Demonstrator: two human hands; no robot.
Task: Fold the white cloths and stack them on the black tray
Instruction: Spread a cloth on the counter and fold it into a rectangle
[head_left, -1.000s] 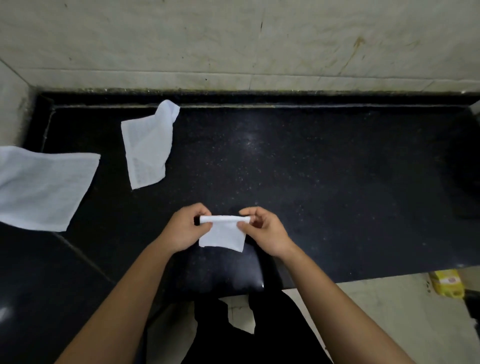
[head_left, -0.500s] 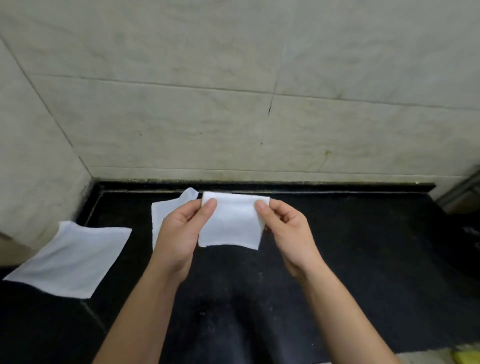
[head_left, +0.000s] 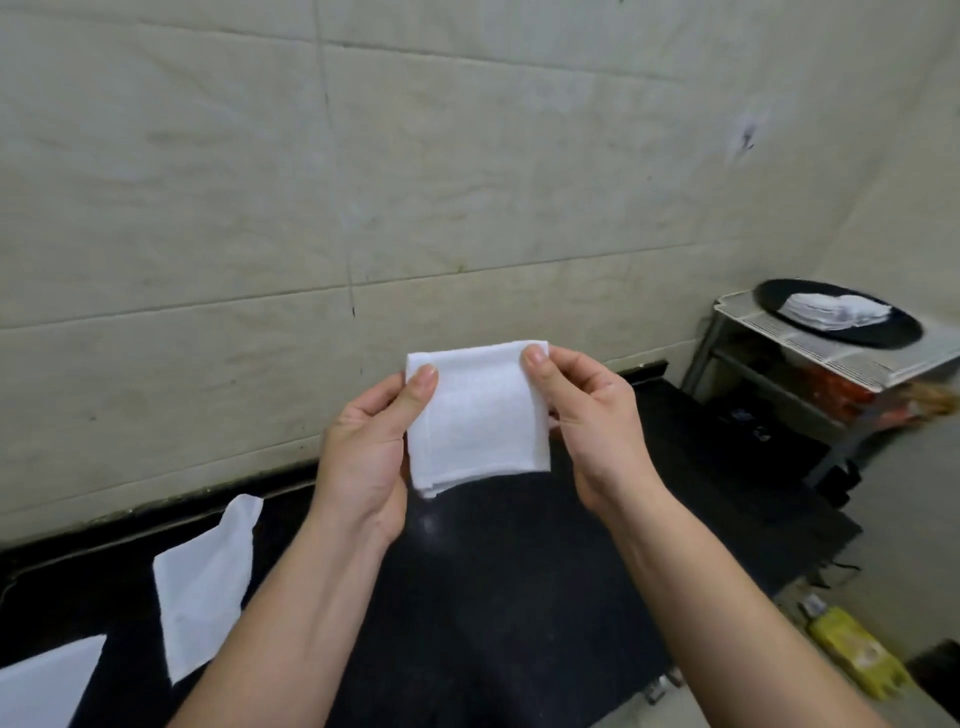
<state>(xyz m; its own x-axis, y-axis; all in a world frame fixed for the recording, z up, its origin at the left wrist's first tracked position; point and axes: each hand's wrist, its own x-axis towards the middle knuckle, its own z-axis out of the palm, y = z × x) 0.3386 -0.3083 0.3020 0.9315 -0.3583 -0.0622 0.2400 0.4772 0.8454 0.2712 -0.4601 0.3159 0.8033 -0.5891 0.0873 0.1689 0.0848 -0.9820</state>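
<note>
A glossy black stone surface (head_left: 519, 597) runs along a wall (head_left: 467, 182) of large pale beige tiles with thin dark seams and a few stains. Past the surface's right end stands a grey metal rack (head_left: 826, 349) with a white grid top. Below that end, a yellow object (head_left: 857, 657) lies on the pale floor (head_left: 909, 519).

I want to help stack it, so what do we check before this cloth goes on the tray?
1. Both hands hold the folded cloth: ok, left hand and right hand pinch its top corners.
2. Fold tidy: ok, only the lower left corner layers peek out.
3. Black tray in sight: ok, on the white rack to the right.
4. Stack on the tray level: cannot tell, blurred.
5. All cloths folded: not ok, two unfolded cloths lie on the counter.
</note>
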